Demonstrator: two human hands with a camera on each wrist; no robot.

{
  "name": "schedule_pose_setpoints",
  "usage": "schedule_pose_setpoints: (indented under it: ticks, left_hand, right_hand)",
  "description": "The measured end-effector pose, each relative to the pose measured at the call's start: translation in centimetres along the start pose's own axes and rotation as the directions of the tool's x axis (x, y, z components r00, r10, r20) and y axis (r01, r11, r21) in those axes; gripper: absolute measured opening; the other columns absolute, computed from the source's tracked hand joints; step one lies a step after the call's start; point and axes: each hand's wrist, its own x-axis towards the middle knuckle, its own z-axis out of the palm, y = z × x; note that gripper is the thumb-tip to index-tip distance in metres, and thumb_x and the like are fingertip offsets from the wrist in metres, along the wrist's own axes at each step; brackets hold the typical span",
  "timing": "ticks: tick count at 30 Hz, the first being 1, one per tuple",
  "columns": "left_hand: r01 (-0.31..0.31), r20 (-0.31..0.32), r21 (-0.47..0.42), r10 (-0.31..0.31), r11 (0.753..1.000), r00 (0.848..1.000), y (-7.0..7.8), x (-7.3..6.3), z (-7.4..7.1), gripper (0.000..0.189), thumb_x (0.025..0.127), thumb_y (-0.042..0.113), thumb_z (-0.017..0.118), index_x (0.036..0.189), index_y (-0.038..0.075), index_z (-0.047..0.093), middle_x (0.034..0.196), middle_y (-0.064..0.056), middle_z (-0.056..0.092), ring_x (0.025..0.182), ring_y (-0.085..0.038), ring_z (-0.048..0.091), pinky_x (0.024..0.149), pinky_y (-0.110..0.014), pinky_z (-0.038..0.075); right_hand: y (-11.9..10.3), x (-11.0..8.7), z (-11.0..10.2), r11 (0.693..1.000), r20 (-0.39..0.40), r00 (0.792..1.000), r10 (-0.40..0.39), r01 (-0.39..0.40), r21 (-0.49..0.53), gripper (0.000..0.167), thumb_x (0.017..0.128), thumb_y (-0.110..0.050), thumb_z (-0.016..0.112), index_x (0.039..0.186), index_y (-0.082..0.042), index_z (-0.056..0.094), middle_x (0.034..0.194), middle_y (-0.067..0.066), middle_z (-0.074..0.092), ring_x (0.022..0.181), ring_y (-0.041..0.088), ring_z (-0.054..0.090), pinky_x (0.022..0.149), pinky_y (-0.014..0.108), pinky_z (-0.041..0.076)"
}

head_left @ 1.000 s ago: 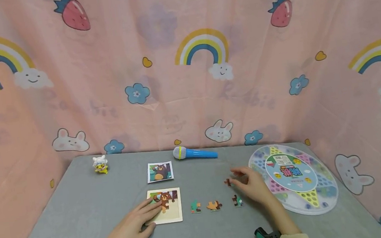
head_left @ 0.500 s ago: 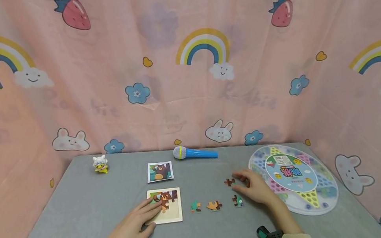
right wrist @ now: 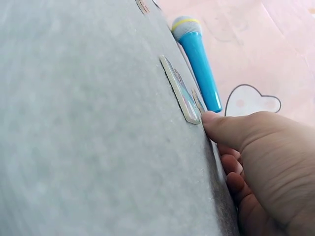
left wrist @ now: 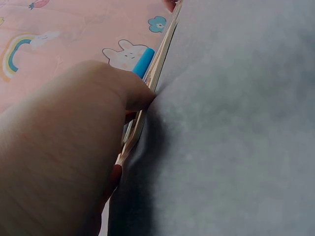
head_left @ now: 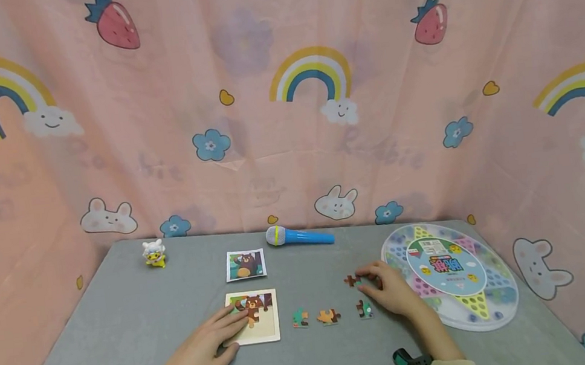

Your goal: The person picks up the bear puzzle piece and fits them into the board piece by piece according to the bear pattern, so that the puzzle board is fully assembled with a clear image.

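My left hand (head_left: 209,348) rests on the left side of a square wooden puzzle board (head_left: 267,330), fingers laid straight across it and thumb at its near left corner. Part of a bear picture is fitted in the board's upper half. In the left wrist view, the thumb touches the board's edge (left wrist: 160,64). My right hand (head_left: 393,292) pinches the right end of a dark brown puzzle piece (head_left: 351,281) with thumb and forefinger; that end is partly hidden. Closer to me lie a green piece (head_left: 300,318), an orange-brown piece (head_left: 329,316) and a green-and-brown piece (head_left: 364,309).
Behind the board lies a bear picture card (head_left: 245,265). A blue toy microphone (head_left: 305,237) lies at the back and a small figurine (head_left: 154,253) stands back left. A round board game (head_left: 434,311) sits right of my right hand. A black-and-green wristband (head_left: 410,361) is by my right forearm.
My right hand first drew slightly back from the brown piece, uncovering more of it, then its thumb and forefinger came in on the piece again. My left hand has stayed on the board.
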Motion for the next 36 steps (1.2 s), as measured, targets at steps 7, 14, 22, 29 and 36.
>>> schedule_pose_setpoints:
  ticks: [7, 14, 22, 29, 36]
  left_hand:
    - [-0.002, -0.001, 0.000, 0.002, 1.000, 1.000, -0.1, 0.0, 0.1, 0.047, 0.104, 0.020, 0.066, 0.151, 0.016, 0.062, 0.157, 0.004, 0.057, 0.153, -0.037, 0.041, 0.114, -0.065, 0.043]
    - [-0.006, -0.009, 0.017, 0.006, 1.000, 1.000, -0.1, -0.1, 0.1, 0.048, 0.104, 0.020, 0.067, 0.151, 0.016, 0.062, 0.157, 0.004, 0.057, 0.153, -0.037, 0.042, 0.114, -0.064, 0.044]
    - [0.005, 0.001, 0.019, -0.005, 1.000, 1.000, -0.2, 0.0, 0.2, 0.047, 0.104, 0.022, 0.067, 0.151, 0.017, 0.062, 0.157, 0.005, 0.057, 0.153, -0.036, 0.042, 0.115, -0.064, 0.043]
    - [0.018, 0.019, -0.014, -0.017, 1.000, 1.000, -0.2, 0.0, 0.1, 0.048, 0.105, 0.022, 0.067, 0.152, 0.018, 0.062, 0.158, 0.005, 0.056, 0.154, -0.037, 0.040, 0.115, -0.066, 0.042]
    - [0.017, 0.012, -0.013, -0.017, 1.000, 1.000, -0.3, 0.0, 0.2, 0.048, 0.105, 0.023, 0.066, 0.152, 0.019, 0.061, 0.158, 0.005, 0.055, 0.154, -0.036, 0.040, 0.115, -0.065, 0.043]
  right_hand:
    - [0.0, -0.1, 0.0, 1.000, 0.014, 1.000, 0.024, -0.024, 0.007, 0.024, 0.100, -0.017, 0.077, 0.123, -0.009, 0.076, 0.118, 0.006, 0.067, 0.097, 0.016, 0.058, 0.081, 0.032, 0.052]
    - [-0.1, -0.1, 0.1, 1.000, 0.010, 1.000, 0.017, -0.017, 0.001, 0.024, 0.099, -0.016, 0.076, 0.122, -0.008, 0.076, 0.119, 0.008, 0.067, 0.096, 0.016, 0.058, 0.082, 0.033, 0.053]
    - [-0.3, 0.0, 0.2, 0.997, 0.020, 0.996, 0.083, -0.083, 0.001, 0.023, 0.099, -0.014, 0.076, 0.121, -0.009, 0.076, 0.119, 0.008, 0.067, 0.099, 0.017, 0.059, 0.086, 0.035, 0.053]
    - [-0.8, 0.0, -0.4, 0.988, 0.042, 0.987, 0.152, -0.154, 0.033, 0.026, 0.101, -0.018, 0.074, 0.125, -0.006, 0.073, 0.111, 0.004, 0.067, 0.096, 0.015, 0.059, 0.083, 0.031, 0.053]
    - [-2.1, 0.3, -1.6, 0.992, 0.005, 0.993, 0.120, -0.120, 0.033, 0.029, 0.101, -0.016, 0.074, 0.127, -0.004, 0.071, 0.111, 0.006, 0.069, 0.099, 0.017, 0.063, 0.084, 0.032, 0.057]
